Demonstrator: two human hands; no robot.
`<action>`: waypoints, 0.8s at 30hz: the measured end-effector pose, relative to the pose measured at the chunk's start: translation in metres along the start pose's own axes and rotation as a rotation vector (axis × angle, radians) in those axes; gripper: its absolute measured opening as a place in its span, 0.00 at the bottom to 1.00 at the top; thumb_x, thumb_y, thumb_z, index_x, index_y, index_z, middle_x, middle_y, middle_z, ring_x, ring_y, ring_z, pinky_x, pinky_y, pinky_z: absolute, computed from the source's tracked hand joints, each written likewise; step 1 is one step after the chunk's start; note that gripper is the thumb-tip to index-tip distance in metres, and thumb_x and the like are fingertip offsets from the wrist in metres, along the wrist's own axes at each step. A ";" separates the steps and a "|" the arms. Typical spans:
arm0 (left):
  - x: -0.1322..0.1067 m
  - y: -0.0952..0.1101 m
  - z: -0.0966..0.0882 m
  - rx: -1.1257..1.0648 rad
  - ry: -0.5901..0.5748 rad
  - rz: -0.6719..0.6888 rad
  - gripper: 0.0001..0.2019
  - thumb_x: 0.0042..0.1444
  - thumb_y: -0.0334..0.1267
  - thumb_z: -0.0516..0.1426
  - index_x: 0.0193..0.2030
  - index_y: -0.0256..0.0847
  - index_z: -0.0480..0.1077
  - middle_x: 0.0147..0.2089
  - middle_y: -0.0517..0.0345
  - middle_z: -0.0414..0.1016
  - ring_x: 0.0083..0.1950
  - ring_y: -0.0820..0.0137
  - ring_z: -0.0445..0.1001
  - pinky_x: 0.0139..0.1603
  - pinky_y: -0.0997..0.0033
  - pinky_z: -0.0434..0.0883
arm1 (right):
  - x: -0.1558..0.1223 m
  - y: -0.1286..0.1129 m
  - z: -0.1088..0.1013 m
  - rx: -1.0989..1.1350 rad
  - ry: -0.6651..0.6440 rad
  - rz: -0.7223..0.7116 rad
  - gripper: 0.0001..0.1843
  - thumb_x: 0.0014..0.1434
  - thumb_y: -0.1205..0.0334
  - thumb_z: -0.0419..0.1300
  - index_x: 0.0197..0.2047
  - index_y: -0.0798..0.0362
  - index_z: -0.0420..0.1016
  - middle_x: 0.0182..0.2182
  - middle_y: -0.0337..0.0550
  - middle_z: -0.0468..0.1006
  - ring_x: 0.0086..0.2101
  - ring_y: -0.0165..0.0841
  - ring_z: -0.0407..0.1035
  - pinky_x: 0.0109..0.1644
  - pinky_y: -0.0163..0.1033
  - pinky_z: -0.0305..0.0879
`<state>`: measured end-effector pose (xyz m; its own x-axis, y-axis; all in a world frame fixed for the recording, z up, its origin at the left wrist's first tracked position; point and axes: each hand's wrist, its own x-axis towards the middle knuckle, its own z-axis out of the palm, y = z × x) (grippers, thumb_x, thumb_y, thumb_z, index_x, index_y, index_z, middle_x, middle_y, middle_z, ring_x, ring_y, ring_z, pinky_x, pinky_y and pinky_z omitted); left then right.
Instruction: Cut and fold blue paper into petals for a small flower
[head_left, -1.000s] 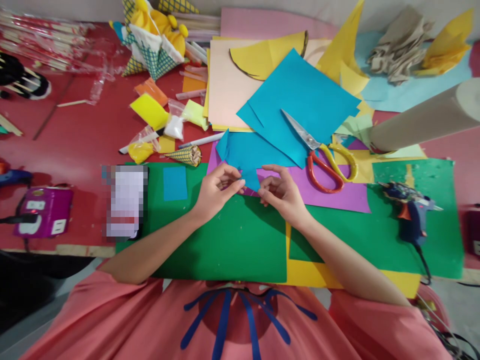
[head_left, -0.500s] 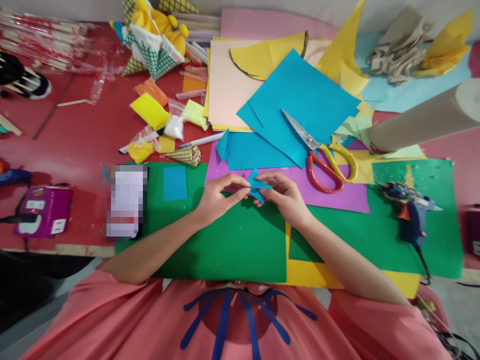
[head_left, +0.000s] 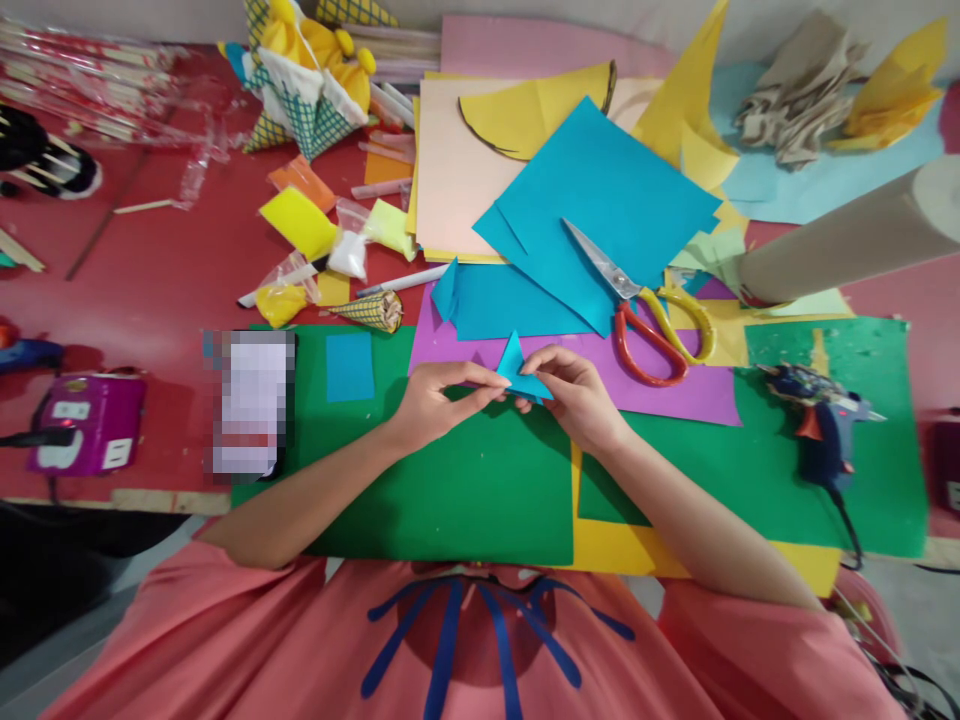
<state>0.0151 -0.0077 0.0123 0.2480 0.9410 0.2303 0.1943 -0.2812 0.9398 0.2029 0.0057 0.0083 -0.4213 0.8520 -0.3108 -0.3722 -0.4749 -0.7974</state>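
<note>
Between my two hands is a small folded piece of blue paper with pointed corners, held just above the green sheet. My left hand pinches its left side between thumb and fingers. On the opposite side my right hand grips it, thumb and fingertips on the lower right fold. Some fingertips are hidden behind the paper. A small blue paper square lies flat to the left of my hands. Scissors with one red and one yellow handle rest to the upper right, blades half covering blue sheets.
At right lie a glue gun and a leaning white cylinder. A phone is at left, beyond it a purple box. Clay packets, a small patterned cone and a cone bouquet stand farther back.
The folded blue paper has been turned, so one point now stands up and another points to the lower right. Both hands keep hold, with fingers slightly shifted.
</note>
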 end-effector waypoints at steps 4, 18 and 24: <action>0.000 0.001 0.000 0.065 0.020 0.022 0.03 0.53 0.32 0.61 0.35 0.40 0.76 0.33 0.59 0.82 0.33 0.74 0.80 0.36 0.80 0.76 | -0.001 -0.001 0.000 0.006 0.010 -0.006 0.07 0.56 0.61 0.61 0.40 0.51 0.73 0.28 0.36 0.78 0.25 0.27 0.74 0.31 0.34 0.72; -0.004 0.002 0.002 0.153 0.036 -0.056 0.15 0.52 0.38 0.62 0.46 0.40 0.67 0.34 0.59 0.80 0.33 0.73 0.80 0.36 0.78 0.76 | -0.001 -0.001 0.002 -0.192 0.021 -0.016 0.16 0.49 0.56 0.68 0.36 0.54 0.69 0.22 0.34 0.74 0.22 0.25 0.69 0.27 0.33 0.67; 0.001 0.002 0.000 0.098 -0.122 -0.169 0.08 0.53 0.41 0.60 0.30 0.38 0.70 0.27 0.61 0.77 0.28 0.75 0.76 0.30 0.77 0.73 | -0.006 -0.005 0.002 -0.434 0.017 -0.198 0.10 0.52 0.59 0.66 0.36 0.53 0.73 0.30 0.38 0.76 0.29 0.27 0.69 0.34 0.34 0.67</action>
<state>0.0157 -0.0074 0.0141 0.3164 0.9480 0.0341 0.3322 -0.1444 0.9321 0.2056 0.0026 0.0156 -0.3621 0.9221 -0.1366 -0.0623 -0.1702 -0.9834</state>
